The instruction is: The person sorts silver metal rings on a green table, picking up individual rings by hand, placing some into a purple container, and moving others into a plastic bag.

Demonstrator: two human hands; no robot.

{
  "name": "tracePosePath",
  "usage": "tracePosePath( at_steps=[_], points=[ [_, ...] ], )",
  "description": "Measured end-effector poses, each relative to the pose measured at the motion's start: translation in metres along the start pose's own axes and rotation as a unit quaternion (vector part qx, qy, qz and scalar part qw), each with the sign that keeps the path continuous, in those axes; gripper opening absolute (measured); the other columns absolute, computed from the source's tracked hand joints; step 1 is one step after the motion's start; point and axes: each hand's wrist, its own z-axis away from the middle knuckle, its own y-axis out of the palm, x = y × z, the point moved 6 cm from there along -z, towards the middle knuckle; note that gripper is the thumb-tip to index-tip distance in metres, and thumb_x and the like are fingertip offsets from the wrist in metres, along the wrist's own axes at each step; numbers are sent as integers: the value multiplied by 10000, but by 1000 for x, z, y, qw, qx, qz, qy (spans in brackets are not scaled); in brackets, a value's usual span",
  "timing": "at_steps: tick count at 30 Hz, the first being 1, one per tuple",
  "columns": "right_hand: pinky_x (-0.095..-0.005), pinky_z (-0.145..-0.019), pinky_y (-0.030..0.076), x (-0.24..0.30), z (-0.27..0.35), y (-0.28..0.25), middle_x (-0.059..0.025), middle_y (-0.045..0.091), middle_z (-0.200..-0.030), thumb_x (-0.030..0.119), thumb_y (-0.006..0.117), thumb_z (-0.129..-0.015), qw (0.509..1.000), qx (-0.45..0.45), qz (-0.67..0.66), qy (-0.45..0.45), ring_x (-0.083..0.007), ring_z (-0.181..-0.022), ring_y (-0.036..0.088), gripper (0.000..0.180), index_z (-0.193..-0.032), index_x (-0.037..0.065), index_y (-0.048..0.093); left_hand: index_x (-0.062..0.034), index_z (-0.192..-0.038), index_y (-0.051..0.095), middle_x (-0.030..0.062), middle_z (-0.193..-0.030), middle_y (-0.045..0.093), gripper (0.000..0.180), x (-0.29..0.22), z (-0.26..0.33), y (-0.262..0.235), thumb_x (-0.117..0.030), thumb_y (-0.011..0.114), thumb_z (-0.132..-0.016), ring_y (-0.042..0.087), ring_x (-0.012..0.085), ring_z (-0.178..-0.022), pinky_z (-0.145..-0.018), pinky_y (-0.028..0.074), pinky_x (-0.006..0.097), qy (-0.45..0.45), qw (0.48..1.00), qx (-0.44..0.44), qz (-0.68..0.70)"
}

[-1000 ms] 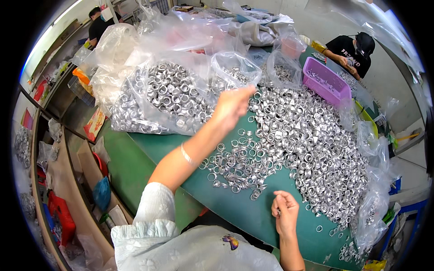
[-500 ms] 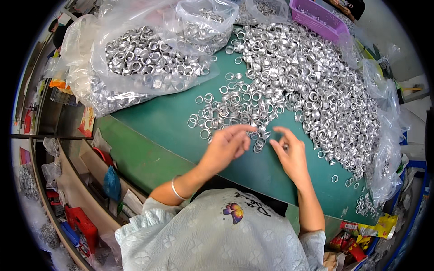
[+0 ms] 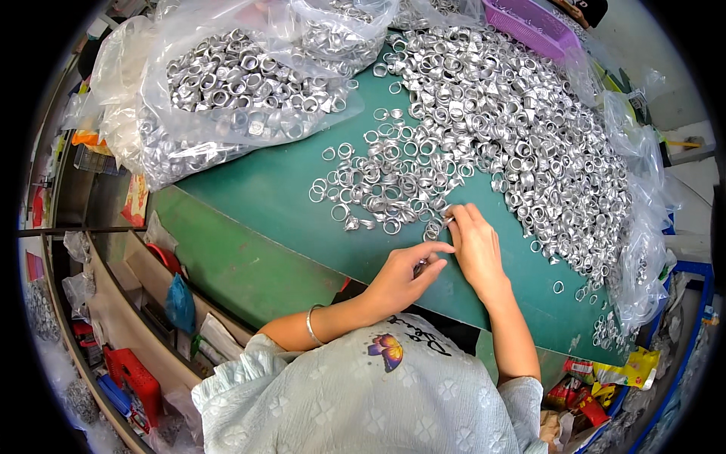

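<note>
A big heap of silver metal rings (image 3: 522, 129) covers the green table (image 3: 257, 204), thinning into loose rings (image 3: 378, 181) near me. My left hand (image 3: 404, 276) rests on the table near its front edge, fingers curled around a small metal ring that is mostly hidden. Close beside it, my right hand (image 3: 473, 246) lies flat, its fingertips touching a ring at the edge of the loose scatter. The two hands almost touch.
A clear plastic bag full of rings (image 3: 227, 83) lies at the back left. A purple basket (image 3: 533, 23) stands at the back right. Crumpled clear plastic (image 3: 643, 227) lines the right edge. Shelves with clutter (image 3: 128, 325) run below the table on the left.
A second ago my left arm reached far out to the bag at the back. It has come back near the front edge, and both hands now sit together at the loose rings.
</note>
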Motion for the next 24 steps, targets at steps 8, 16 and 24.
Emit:
tracePosePath(
  at_steps=[8,16,24],
  points=[
    [-163,-373,232,-13,35,3,-9,487,-628,163,524,-883,746,90,-613,244,-27,-448,343,161,-841,8,533,-51,-1183,500,-52,-695,465,401,-1,11,-8,-30,605,-796,376,10,-602,-535,304,166,33,995,-45,77],
    [-157,-384,286,7,68,24,-45,530,-727,147,566,-851,589,166,-757,229,-44,-481,407,158,-910,8,517,-46,-1128,567,-68,-638,379,383,-19,13,7,-30,643,-754,330,20,-580,-504,268,173,72,995,22,73],
    [-163,-394,285,15,68,20,-54,543,-800,107,566,-842,615,163,-752,171,-43,-494,404,164,-955,0,516,-41,-1100,583,-70,-631,376,357,-18,17,7,-30,650,-750,328,20,-582,-504,268,173,83,991,12,103]
  ],
)
